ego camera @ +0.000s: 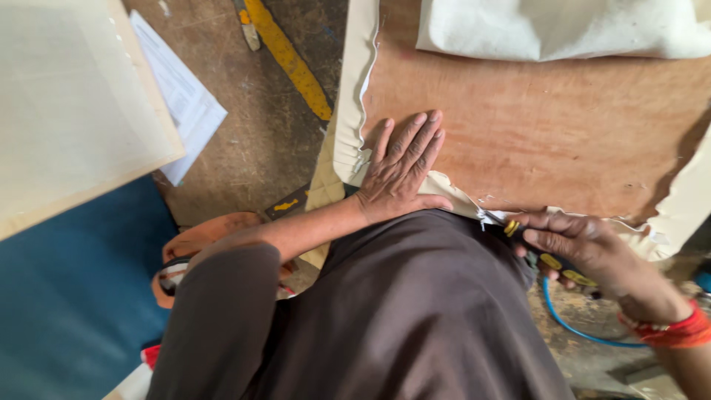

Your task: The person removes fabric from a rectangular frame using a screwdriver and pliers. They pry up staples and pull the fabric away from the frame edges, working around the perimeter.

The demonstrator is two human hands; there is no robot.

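Observation:
My left hand [402, 166] lies flat, fingers spread, on a brown plywood board [563, 126] near its corner, pressing down the cream fabric [348, 111] folded over the board's edge. My right hand [581, 248] grips a dark staple gun [552, 261] with yellow marks, its nose set against the fabric at the board's near edge. A blue air hose [574, 326] runs from the tool toward the floor. Red threads circle my right wrist. Several staples show along the fabric by my left thumb.
White cloth [555, 26] lies folded on the far side of the board. A pale panel [67, 104] and a paper sheet [185, 96] sit at the left. A yellow ruler [289, 59] lies on the dusty floor, and blue sheeting [67, 296] covers the lower left.

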